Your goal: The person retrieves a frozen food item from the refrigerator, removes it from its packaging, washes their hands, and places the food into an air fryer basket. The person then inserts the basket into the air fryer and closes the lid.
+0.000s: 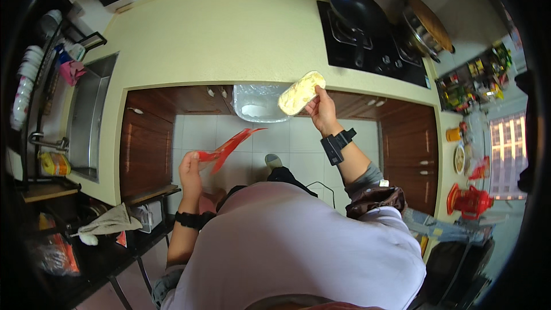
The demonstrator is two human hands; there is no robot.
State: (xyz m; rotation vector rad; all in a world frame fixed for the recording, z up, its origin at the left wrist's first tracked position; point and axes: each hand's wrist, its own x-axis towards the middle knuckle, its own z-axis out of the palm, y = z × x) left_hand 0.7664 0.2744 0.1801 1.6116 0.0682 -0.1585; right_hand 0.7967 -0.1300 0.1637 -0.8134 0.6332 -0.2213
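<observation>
My right hand [322, 110] holds a pale yellow, mottled oblong piece [302, 93] with rounded ends by its right side. The picture does not settle what it is made of. It is in front of the counter's front edge, partly over the right side of a bin [262, 101] lined with a clear plastic bag. Something white shows inside the bin. Pinched in my left hand [190, 170] is a red, partly clear plastic wrapper [230, 150]. Its torn strips stretch up and right above the tiled floor, apart from the bin.
The pale yellow countertop [206, 38] runs across ahead. A wok [355, 6] and a lidded pot [424, 23] stand on the gas hob [379, 58] at right. The steel sink [92, 116] is at left, with a dish rack [41, 73] beyond. A red kettle [469, 201] stands far right.
</observation>
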